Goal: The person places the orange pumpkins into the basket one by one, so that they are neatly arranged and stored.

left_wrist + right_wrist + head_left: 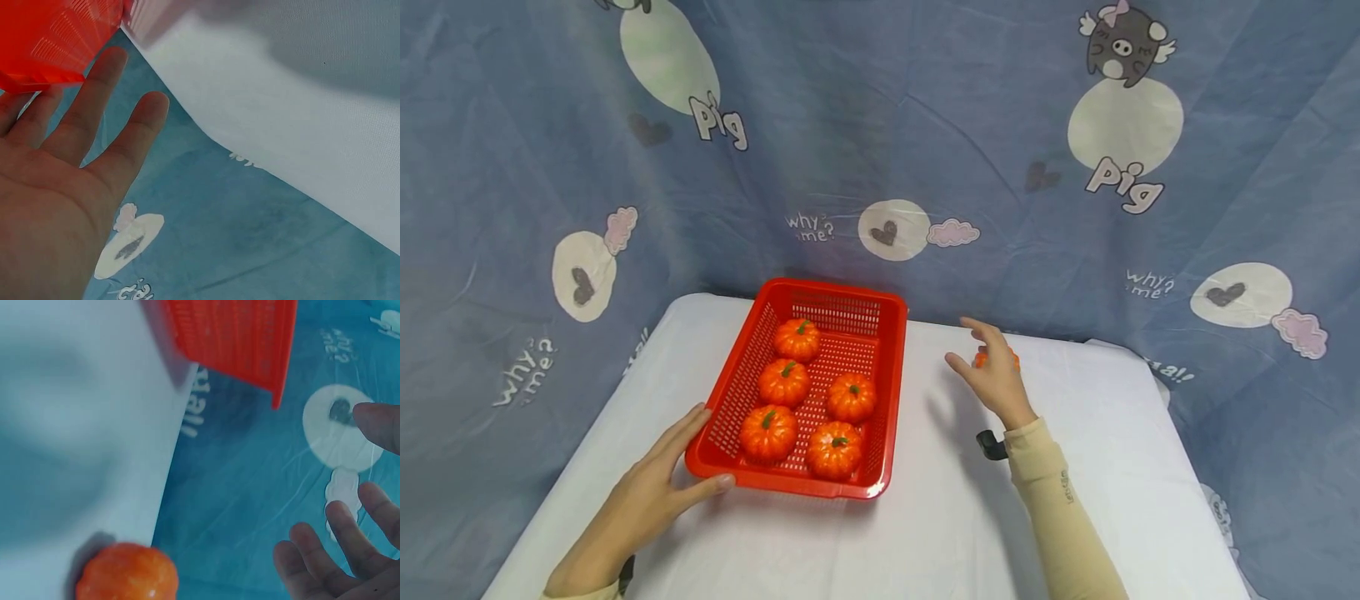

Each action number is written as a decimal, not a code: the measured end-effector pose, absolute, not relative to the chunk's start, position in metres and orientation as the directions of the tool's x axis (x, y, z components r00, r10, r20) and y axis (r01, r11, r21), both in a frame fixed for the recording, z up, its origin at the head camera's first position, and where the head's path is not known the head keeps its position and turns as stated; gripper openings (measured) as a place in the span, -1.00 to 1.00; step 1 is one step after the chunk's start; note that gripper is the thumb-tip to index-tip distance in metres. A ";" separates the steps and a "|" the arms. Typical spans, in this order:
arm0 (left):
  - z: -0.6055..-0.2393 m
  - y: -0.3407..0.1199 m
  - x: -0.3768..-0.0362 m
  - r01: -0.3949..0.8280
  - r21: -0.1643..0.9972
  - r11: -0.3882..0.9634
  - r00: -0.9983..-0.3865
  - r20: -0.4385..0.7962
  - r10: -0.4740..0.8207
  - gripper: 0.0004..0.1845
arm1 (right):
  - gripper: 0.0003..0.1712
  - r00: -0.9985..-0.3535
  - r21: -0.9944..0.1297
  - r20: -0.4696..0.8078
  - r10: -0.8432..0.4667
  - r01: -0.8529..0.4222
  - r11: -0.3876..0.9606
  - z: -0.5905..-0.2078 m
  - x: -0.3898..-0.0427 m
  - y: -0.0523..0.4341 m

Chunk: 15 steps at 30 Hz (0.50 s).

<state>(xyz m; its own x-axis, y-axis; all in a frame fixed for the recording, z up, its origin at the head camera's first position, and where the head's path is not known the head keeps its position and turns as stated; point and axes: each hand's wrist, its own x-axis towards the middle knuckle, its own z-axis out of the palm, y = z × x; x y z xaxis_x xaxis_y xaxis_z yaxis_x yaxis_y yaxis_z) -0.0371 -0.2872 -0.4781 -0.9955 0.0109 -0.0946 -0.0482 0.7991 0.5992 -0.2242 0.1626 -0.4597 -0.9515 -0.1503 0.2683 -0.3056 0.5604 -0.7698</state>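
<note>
A red plastic basket (895,400) with mesh walls stands on the white table, holding several small orange pumpkins (769,433) with green stems. My left hand (651,492) is at the basket's near left corner, fingers extended along the rim; in the left wrist view the fingers (103,69) are straight beside the red wall. To the right of the basket, my right hand (996,379) hovers with fingers spread and nothing in it. Partly hidden behind it, another orange pumpkin (1015,359) sits on the table; the right wrist view shows this pumpkin (128,575) apart from the fingers.
A white cloth (940,533) covers the table. Blue fabric (820,100) printed with cartoon pigs and lettering hangs behind it and along both sides. A dark strap piece (992,445) shows at the right wrist.
</note>
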 end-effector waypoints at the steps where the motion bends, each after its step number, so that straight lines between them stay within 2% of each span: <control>1: -0.478 -0.287 -0.037 -0.049 0.600 0.799 -0.996 -0.094 0.009 0.22 | -0.27 -0.952 -0.767 0.271 -0.141 -0.302 0.567 -0.460 -0.225 0.165; 15: -0.478 -0.289 -0.038 -0.071 0.601 0.796 -0.993 -0.115 -0.002 0.23 | -0.21 -0.958 -0.731 0.278 -0.075 -0.261 0.630 -0.474 -0.233 0.199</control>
